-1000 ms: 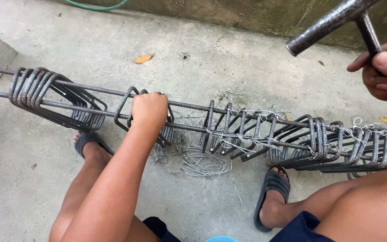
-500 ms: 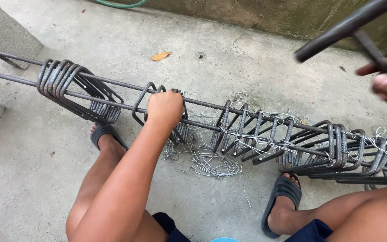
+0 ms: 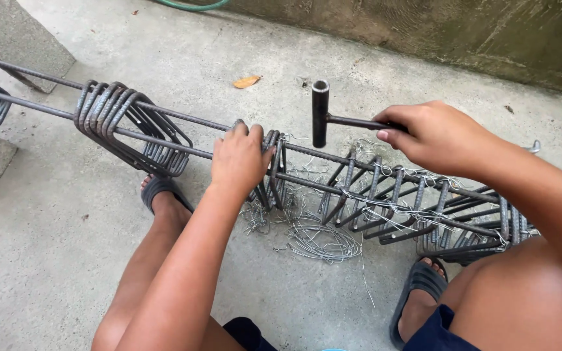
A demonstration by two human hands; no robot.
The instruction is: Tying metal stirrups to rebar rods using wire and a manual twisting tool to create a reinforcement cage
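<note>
The left hand (image 3: 240, 158) closes its fingers over the stirrups (image 3: 269, 170) on the rebar cage (image 3: 385, 198). The right hand (image 3: 432, 134) is wrapped around a T-shaped metal tool (image 3: 323, 116) just above the bars. Loose tie wire (image 3: 323, 239) lies on the concrete floor (image 3: 47, 247) beneath.

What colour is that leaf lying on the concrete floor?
The dry leaf is orange-brown; the head view shows it, beyond the rebar cage.

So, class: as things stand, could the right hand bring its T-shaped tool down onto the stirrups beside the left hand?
Probably yes: the right hand holds the T-shaped tool just above the stirrups the left hand grips, with nothing between.
</note>
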